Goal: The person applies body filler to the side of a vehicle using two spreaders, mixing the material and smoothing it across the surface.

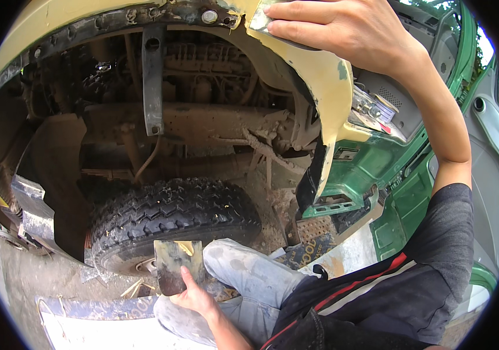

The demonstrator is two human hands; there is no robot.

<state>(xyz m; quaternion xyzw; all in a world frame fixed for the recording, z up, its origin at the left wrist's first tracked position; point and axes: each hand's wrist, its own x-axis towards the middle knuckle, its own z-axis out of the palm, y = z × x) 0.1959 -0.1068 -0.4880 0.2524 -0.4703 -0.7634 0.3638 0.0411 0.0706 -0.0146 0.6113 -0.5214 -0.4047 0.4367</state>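
Observation:
My left hand holds a flat dark plate low beside my knee, thumb on top of it. A dab of yellow filler paste sits near the plate's upper edge. High up on the right, my right hand grips a thin flat spreader, fingers stretched along it. That spreader lies against the yellow-coated fender of a green vehicle, by the top of the wheel arch. The spreader's far side is partly hidden under my fingers.
Below the arch stands a large black tyre, with dusty engine parts behind it. A dark metal bracket hangs down in the opening. The open green door is at the right. Printed sheeting and a white board cover the ground.

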